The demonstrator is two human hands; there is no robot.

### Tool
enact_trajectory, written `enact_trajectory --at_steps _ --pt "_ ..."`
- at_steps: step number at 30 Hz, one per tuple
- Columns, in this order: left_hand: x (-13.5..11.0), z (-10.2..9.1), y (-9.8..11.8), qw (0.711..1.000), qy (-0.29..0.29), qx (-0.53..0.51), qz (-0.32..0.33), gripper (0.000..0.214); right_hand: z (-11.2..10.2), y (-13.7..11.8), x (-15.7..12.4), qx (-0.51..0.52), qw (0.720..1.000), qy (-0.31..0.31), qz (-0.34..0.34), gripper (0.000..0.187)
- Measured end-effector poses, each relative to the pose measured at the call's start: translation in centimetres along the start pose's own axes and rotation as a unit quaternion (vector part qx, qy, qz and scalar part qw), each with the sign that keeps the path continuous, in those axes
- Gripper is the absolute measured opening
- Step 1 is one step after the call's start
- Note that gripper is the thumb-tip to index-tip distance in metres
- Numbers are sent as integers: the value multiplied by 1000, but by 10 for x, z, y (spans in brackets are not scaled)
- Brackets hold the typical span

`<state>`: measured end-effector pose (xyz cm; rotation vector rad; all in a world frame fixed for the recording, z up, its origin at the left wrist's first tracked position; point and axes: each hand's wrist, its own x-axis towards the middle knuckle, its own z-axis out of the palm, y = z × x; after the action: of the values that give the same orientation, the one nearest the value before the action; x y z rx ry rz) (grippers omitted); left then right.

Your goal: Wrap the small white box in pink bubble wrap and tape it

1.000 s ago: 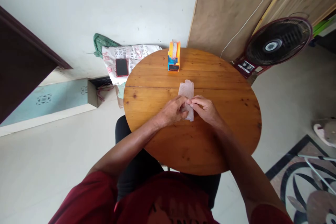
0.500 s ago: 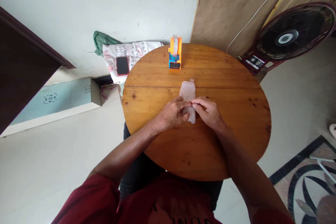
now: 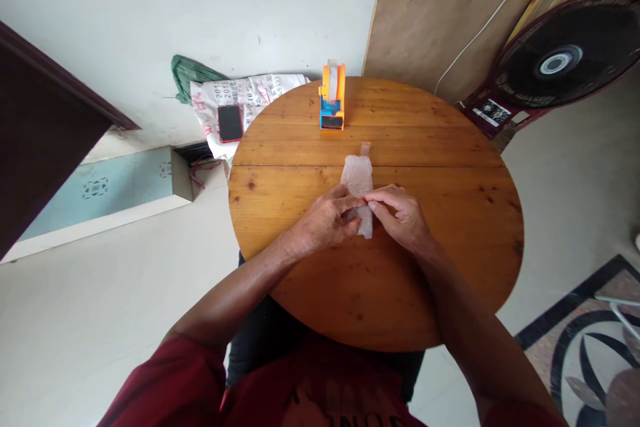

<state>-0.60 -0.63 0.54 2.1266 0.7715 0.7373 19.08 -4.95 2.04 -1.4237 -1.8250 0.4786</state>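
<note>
A pale pinkish-white wrapped packet, thin and translucent-looking, lies lengthwise on the round wooden table. From its far end sticks out a short strip of clear tape. Across the packet's middle lies my left hand, its fingers curled over it and hiding part of it. My right hand is closed in a pinch at the packet's right edge, thumb and forefinger meeting the left fingertips. Whatever small bit is between these fingertips is too small to make out.
An orange and blue tape dispenser stands at the table's far edge. Left of the table, a phone rests on a printed white sack beside a green bag. A fan stands at the right, near the wall.
Both hands keep nearly the same hold on the packet. The clear tape strip at its far end shows slightly longer. The camera view has shifted a little.
</note>
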Motion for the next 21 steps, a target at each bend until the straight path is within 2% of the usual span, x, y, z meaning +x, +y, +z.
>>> enact_trajectory --at_steps 12,21 --pt "-1 3 -5 999 28 7 29 30 -11 1 -4 1 1000 15 -22 19" --pt "-1 1 -3 999 29 12 39 29 -6 3 -6 -2 999 -1 -45 20"
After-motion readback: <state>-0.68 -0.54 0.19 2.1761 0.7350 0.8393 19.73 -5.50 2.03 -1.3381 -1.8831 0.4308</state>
